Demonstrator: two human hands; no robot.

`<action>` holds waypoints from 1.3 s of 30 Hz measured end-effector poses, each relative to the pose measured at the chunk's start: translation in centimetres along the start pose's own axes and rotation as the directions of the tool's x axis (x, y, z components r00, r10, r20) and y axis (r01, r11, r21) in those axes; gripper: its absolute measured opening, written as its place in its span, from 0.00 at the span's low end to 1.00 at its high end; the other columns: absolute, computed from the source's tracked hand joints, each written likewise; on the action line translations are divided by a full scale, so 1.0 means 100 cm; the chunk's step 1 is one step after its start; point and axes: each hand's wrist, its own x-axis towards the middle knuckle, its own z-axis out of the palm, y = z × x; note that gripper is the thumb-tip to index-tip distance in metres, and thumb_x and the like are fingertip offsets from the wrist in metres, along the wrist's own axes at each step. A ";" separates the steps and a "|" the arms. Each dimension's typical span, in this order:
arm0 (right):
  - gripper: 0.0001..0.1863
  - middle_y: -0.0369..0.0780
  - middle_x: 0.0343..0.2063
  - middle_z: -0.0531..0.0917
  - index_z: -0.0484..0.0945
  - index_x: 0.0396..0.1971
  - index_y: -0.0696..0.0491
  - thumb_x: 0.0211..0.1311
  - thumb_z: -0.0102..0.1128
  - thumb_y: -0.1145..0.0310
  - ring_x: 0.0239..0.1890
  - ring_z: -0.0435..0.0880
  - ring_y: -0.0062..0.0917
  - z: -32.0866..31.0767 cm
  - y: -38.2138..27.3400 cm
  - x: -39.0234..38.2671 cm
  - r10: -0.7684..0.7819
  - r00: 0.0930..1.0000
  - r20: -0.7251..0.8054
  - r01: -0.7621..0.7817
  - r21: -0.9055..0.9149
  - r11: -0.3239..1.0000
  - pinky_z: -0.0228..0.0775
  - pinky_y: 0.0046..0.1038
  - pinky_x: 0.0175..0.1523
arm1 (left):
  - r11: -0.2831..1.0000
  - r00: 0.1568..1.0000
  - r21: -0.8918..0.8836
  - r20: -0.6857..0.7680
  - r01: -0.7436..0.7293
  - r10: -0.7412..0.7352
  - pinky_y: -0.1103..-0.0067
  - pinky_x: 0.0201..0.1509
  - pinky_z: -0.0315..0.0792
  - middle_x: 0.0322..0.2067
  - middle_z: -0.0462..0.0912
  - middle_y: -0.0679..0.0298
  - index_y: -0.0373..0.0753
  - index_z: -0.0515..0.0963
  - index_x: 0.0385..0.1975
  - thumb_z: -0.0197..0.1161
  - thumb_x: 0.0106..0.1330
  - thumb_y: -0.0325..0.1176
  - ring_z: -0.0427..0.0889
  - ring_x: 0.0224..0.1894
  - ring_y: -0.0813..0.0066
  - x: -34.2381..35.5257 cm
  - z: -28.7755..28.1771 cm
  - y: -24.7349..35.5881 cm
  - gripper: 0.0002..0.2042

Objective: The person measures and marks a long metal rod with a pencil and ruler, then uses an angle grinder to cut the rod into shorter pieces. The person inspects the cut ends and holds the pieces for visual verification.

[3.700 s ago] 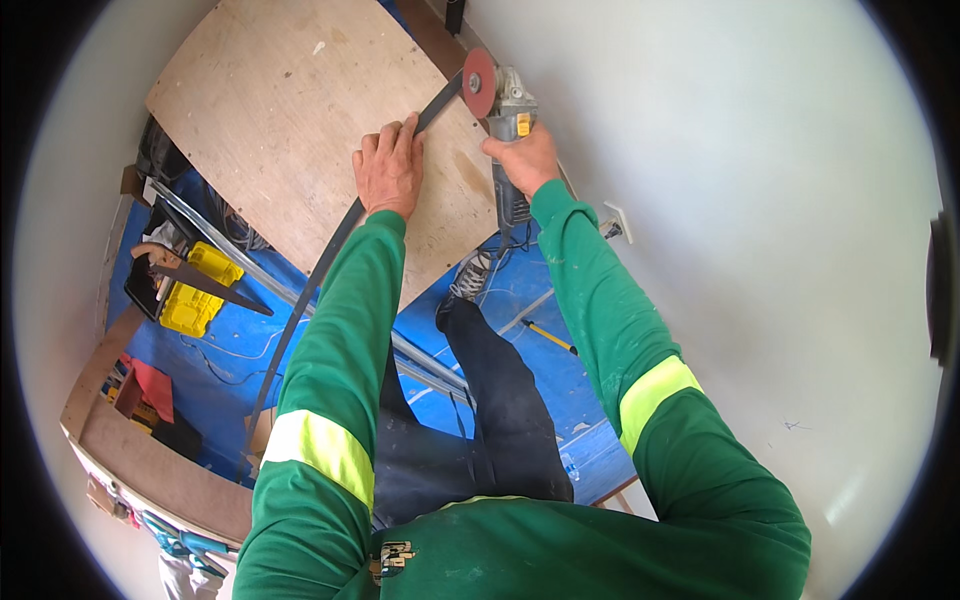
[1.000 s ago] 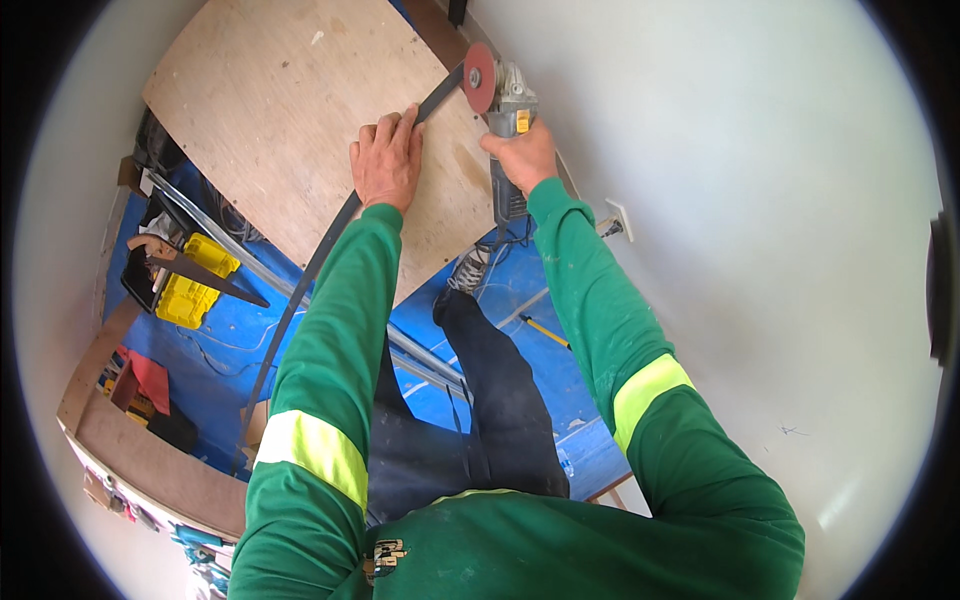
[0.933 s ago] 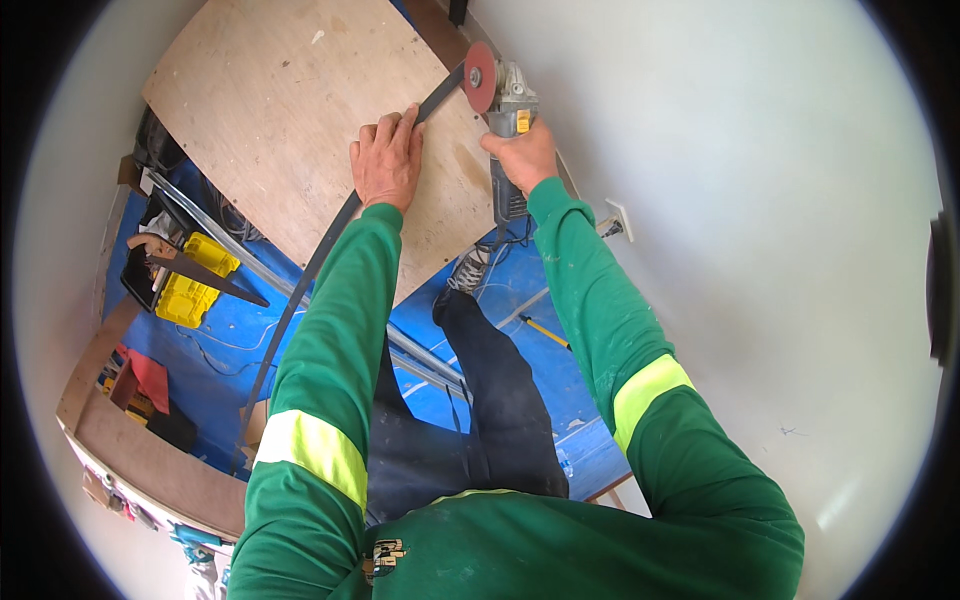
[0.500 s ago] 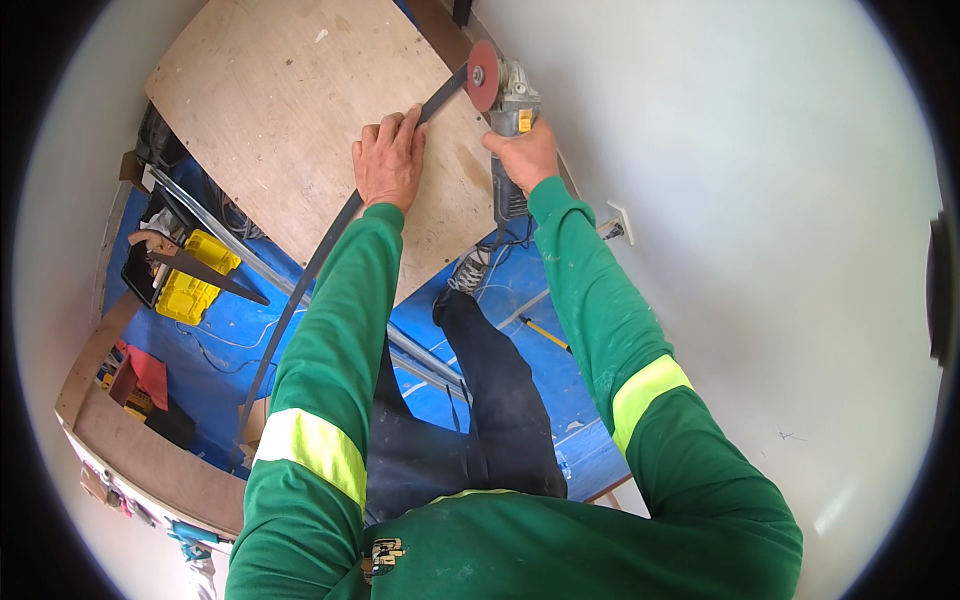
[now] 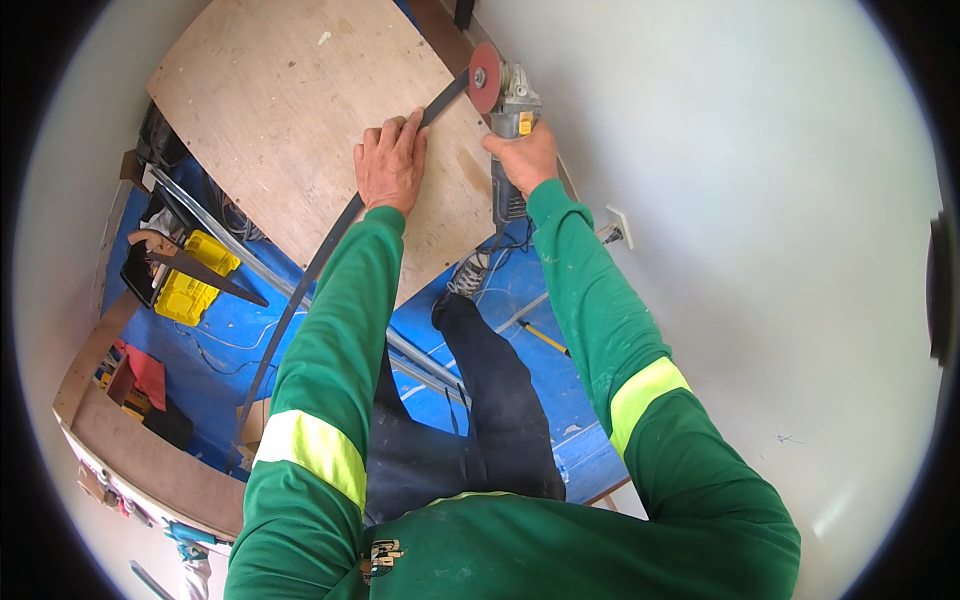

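Head cam: nearest are green sleeves w/ yellow bands & dark trousers, both on near side of desk (ply top, set at a slant). Red item, kind unclear, well off desk, near L. Yellow rod on blue floor, near R of desk. Metal rails run diag. past desk's near L side. Yellow case L of desk, saw w/ wood handle lying across it. Shoe just off desk's near R edge.

Hands apart, each on its own thing. L hand palm-down on desk over strip, fingers bent a bit; can't tell if they wrap round it. Strip (dark, flat, long) lies on R part of desk, near end hanging off past the rails. R hand wrapped round grinder, upright-ish at desk's R edge; red disc at strip's far end, can't tell if touching. Pale wall R of desk, socket on it.
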 end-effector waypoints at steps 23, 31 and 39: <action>0.30 0.49 0.43 0.91 0.82 0.50 0.65 0.49 0.82 0.64 0.45 0.92 0.35 0.002 0.005 -0.003 0.015 0.999 -0.038 -0.018 -0.076 0.997 0.82 0.36 0.56 | 1.000 1.000 -0.006 -0.002 0.002 -0.002 0.67 0.57 0.72 0.54 0.85 0.73 0.57 0.84 0.68 0.64 0.81 0.47 0.81 0.53 0.66 0.002 0.001 -0.001 0.19; 0.31 0.48 0.44 0.91 0.82 0.51 0.65 0.49 0.82 0.65 0.46 0.91 0.35 0.004 0.009 -0.001 0.009 1.000 -0.025 -0.011 -0.073 0.997 0.82 0.36 0.57 | 1.000 1.000 -0.022 0.018 0.014 -0.014 0.68 0.59 0.72 0.55 0.85 0.70 0.56 0.84 0.69 0.64 0.82 0.46 0.81 0.55 0.65 0.005 -0.001 -0.002 0.19; 0.31 0.49 0.44 0.90 0.82 0.51 0.65 0.49 0.82 0.64 0.46 0.91 0.35 0.006 0.009 0.001 0.002 1.000 -0.029 -0.003 -0.059 0.998 0.82 0.36 0.56 | 1.000 0.999 -0.022 0.029 0.018 -0.017 0.68 0.59 0.72 0.55 0.85 0.70 0.56 0.84 0.69 0.64 0.82 0.46 0.80 0.55 0.65 0.005 -0.001 -0.003 0.19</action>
